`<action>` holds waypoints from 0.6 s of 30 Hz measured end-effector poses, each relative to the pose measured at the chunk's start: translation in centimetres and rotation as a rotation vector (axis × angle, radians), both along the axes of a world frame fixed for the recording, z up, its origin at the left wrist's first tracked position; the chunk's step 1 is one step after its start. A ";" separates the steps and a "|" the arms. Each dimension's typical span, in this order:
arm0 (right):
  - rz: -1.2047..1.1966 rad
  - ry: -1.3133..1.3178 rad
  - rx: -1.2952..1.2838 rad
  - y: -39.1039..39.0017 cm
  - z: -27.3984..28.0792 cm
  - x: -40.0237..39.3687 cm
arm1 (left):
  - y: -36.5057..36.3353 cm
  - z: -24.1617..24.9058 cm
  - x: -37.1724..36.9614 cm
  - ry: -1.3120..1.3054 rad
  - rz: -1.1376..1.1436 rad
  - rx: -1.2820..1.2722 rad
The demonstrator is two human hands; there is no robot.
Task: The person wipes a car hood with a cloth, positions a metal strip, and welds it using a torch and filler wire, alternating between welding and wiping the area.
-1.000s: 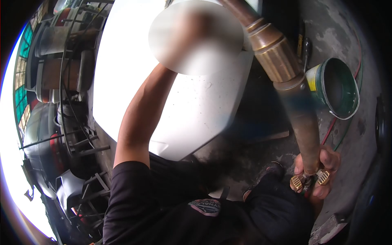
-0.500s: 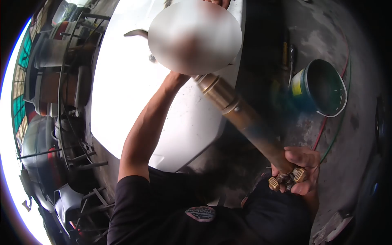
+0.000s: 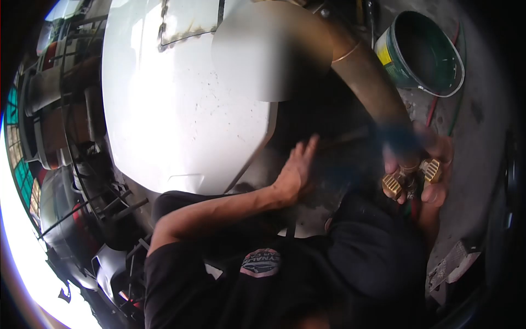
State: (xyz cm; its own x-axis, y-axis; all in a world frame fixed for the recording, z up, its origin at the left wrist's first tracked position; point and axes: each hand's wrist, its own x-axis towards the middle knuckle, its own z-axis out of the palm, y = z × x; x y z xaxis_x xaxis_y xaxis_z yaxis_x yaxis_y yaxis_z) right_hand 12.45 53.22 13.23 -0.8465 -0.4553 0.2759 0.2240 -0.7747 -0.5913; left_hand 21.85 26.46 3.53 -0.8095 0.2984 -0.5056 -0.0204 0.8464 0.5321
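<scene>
My right hand (image 3: 433,143) grips a brass gas torch (image 3: 372,82) near its two ribbed valve knobs. The torch body runs up and left, and a blurred patch hides its far end. My left hand (image 3: 295,174) is over the dark gap beside the white panel (image 3: 181,109), fingers stretched out and nothing visible in them. Along the panel's top, a square piece (image 3: 189,22) is bordered by dark, scorched-looking spots and seams.
A green bucket (image 3: 388,64) with a yellow label stands on the concrete floor at upper right. Red and green hoses (image 3: 432,112) run beside it. Along the left, a metal rack (image 3: 68,126) holds several car parts. A pale block-like object (image 3: 452,266) lies at lower right.
My left hand has come off the white panel, back toward my body. The torch stays in my right hand. My view has shifted, and the other hand at the top is out of sight.
</scene>
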 end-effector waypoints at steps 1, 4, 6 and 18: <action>-0.021 -0.023 0.016 0.4 -0.3 0.2 | -0.4 -3.2 1.1 0.119 0.231 0.006; 0.017 -0.045 0.038 0.9 -0.6 0.6 | -4.8 -8.8 -3.1 -0.254 0.336 0.047; 0.070 -0.086 0.089 0.9 -0.2 0.7 | -4.5 -13.4 -4.6 0.174 0.287 -0.036; 0.108 -0.052 -0.058 2.0 -1.0 0.3 | -4.1 2.1 -2.8 0.167 0.026 0.142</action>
State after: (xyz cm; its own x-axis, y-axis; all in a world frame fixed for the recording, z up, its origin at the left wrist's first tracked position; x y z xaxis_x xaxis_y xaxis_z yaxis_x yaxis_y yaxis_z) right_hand 12.72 55.25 12.25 -0.8072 -0.5293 0.2612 0.3373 -0.7768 -0.5318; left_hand 19.02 22.32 5.63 -0.8868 0.3348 -0.3186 0.0568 0.7631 0.6438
